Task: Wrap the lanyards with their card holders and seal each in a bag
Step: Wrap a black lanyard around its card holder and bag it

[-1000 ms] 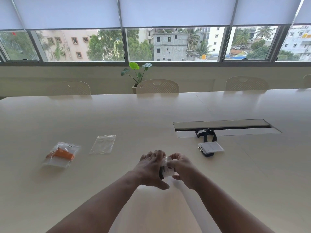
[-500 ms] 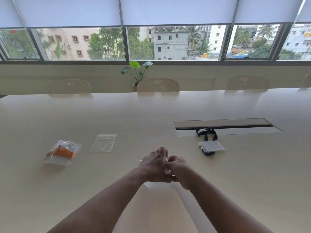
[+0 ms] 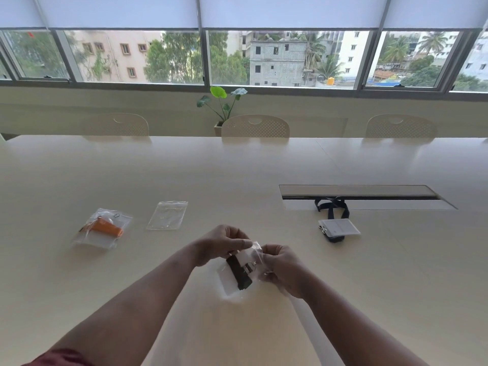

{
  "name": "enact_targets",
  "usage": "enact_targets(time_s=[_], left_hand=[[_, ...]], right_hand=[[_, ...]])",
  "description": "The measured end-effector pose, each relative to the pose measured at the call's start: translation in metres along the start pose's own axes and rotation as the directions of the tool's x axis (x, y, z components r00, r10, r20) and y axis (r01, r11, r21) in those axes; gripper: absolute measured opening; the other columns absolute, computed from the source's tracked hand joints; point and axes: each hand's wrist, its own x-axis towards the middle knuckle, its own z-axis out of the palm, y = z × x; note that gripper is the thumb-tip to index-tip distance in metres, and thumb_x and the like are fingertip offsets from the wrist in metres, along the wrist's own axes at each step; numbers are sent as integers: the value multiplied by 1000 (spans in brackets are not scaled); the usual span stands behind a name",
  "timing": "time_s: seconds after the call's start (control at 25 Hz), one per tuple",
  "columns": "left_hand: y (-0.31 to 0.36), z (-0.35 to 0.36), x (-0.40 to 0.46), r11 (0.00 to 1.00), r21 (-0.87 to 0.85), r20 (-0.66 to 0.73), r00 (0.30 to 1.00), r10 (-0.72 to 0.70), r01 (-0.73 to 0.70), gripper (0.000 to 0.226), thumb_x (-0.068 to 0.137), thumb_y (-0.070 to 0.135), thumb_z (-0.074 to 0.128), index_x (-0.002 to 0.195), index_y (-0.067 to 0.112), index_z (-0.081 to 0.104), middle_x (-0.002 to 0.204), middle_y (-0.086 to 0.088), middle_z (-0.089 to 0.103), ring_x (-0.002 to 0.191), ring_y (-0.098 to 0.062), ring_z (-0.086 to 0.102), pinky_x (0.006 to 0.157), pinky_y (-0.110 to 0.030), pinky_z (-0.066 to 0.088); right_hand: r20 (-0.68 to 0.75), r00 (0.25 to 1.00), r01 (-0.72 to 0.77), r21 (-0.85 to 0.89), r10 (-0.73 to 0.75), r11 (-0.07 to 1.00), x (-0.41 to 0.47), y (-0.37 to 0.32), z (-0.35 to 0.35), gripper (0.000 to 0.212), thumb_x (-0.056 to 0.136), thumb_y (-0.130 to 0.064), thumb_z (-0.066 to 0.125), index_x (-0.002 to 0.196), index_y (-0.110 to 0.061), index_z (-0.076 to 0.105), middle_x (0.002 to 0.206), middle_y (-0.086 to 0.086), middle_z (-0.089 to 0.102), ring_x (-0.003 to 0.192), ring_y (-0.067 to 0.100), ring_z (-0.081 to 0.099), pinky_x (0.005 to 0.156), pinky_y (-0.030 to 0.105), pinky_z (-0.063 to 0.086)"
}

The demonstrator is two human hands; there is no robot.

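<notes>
Both my hands pinch the top of a clear bag with a wrapped black lanyard inside, held above the desk's near middle.

My left hand [image 3: 223,244] and right hand [image 3: 281,268] each grip the mouth of the bag [image 3: 237,273] with curled fingers; the black lanyard bundle [image 3: 239,273] sits inside it, tilted. Toward the desk's [image 3: 237,165] left edge I see a bagged orange lanyard [image 3: 104,228], with an empty bag [image 3: 167,215] lying flat just beside it on the right. Right of centre, a loose dark lanyard with its card holder [image 3: 338,227] lies at the near rim of the cable slot [image 3: 361,196].
</notes>
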Motion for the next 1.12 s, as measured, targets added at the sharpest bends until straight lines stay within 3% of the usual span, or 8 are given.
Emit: enact_targets(time_s=[0.16,0.36,0.48,0.64,0.76,0.96,1.12], left_hand=[[-19,-1,-3,969,-246,-24,999,-38,31,25,91,12,74,106,-7,69,88,-17,65,72,-22,58,66,-30,49],[-26,1,1,959,-284,-62,997,-39,20,14,91,12,74,97,-1,73,85,-18,64,67,-22,57,62,-29,48],[-32,5,4,955,-296,-152,988,-34,-12,10,93,14,72,91,4,72,73,-12,61,56,-15,49,52,-25,41],[-37,11,8,946,-317,-219,976,-2,-69,15,96,12,68,81,8,68,67,-6,62,54,-13,50,54,-24,43],[-39,15,8,945,-314,-260,966,0,-85,16,98,14,66,85,7,69,73,-9,65,62,-15,58,60,-28,50],[-43,15,6,962,-248,-291,956,38,-114,16,99,17,66,86,9,70,73,-4,67,65,-16,60,62,-29,51],[-44,14,4,974,-193,-296,953,56,-118,16,98,20,67,84,14,70,70,2,66,61,-12,58,58,-26,49]], right_hand=[[174,985,-5,6,4,1000,4,1,4,12,93,-3,66,100,-5,76,88,11,70,76,18,65,67,31,59],[249,968,-39,-16,42,999,13,1,3,25,83,-13,71,106,-5,75,97,15,69,82,20,67,77,36,61],[177,984,-21,98,3,995,14,6,4,13,90,-21,73,96,-10,77,88,14,70,74,20,69,70,39,62],[6,996,91,180,-94,979,12,14,10,21,91,-32,72,87,-11,74,79,13,65,62,21,63,49,29,55],[-44,979,202,73,-199,977,7,19,15,33,89,-34,72,86,-1,68,83,17,58,64,21,58,46,26,50],[5,960,281,-94,-282,955,5,22,10,22,80,-21,68,73,1,69,118,10,55,80,16,58,53,27,51],[22,960,280,-125,-279,952,4,24,12,14,80,-11,68,80,2,72,117,8,58,75,17,59,50,24,48]])
